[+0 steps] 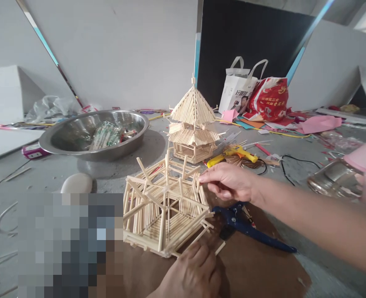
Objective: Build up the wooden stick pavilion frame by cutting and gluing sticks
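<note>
The stick frame (178, 225) sat on the brown board (263, 265); the right hand (228, 182) had fingers pinched on its right side, where a light hold seemed best for thin sticks; the left hand (192, 271) curled by the near corner, its grip impossible to tell.

You're in a makeshift craft workshop, by the look of it – grey floor (108, 178) for a bench, large white panels (117, 54) standing behind. Evidence: yellow glue gun (246, 154), blue-handled tool (257, 234) on a brown sheet (263, 265), open stick frame (166, 189) before you, stick-built pavilion (192, 135) beyond. Coloured paper (252, 123) strewn about; red bag (271, 99) and steel basin (108, 155) of packets – stock at floor level.
</note>
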Demonstrator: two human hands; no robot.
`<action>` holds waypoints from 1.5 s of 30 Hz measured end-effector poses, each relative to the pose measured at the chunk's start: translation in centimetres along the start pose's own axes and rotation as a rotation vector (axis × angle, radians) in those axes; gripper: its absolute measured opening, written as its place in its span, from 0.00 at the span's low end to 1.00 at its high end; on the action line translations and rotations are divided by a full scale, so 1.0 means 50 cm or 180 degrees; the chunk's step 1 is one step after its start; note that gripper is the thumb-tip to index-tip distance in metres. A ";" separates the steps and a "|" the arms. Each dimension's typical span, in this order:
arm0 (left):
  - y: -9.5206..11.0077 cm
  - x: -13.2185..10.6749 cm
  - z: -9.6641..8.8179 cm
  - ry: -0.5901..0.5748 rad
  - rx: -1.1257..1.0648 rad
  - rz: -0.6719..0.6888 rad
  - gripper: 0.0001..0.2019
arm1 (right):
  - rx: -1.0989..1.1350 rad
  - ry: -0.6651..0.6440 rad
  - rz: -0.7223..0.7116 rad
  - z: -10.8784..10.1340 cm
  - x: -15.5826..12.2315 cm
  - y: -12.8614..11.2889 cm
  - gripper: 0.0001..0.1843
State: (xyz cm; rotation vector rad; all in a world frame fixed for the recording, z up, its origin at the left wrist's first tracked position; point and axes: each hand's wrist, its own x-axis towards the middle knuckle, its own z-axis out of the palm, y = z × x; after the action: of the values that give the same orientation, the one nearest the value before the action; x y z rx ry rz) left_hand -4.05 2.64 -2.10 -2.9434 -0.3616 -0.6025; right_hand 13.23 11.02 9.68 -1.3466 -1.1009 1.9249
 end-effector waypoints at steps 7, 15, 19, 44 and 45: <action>0.002 0.000 -0.001 -0.0097 -0.0113 -0.0086 0.12 | -0.1189 0.1129 -0.0729 -0.078 -0.021 -0.011 0.07; 0.006 0.002 0.002 0.0029 -0.0165 -0.0263 0.08 | -0.3368 0.2111 -0.0148 -0.227 0.044 0.055 0.13; 0.002 0.005 0.000 0.0114 -0.0075 -0.0209 0.10 | -0.3706 0.2449 -0.0076 -0.247 0.068 0.075 0.14; 0.005 0.001 0.011 0.0201 0.0121 -0.0138 0.09 | -0.2011 0.1401 -0.0063 -0.163 0.022 0.023 0.06; 0.006 0.002 0.010 0.0188 0.0098 -0.0136 0.09 | -0.1816 0.1239 -0.0149 -0.138 0.011 0.015 0.06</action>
State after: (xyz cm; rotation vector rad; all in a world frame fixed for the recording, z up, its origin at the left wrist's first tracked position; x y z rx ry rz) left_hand -3.73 2.46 -2.52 -2.8882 -0.4246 -0.6813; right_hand 19.51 13.24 7.59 -1.8712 -1.5136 1.2694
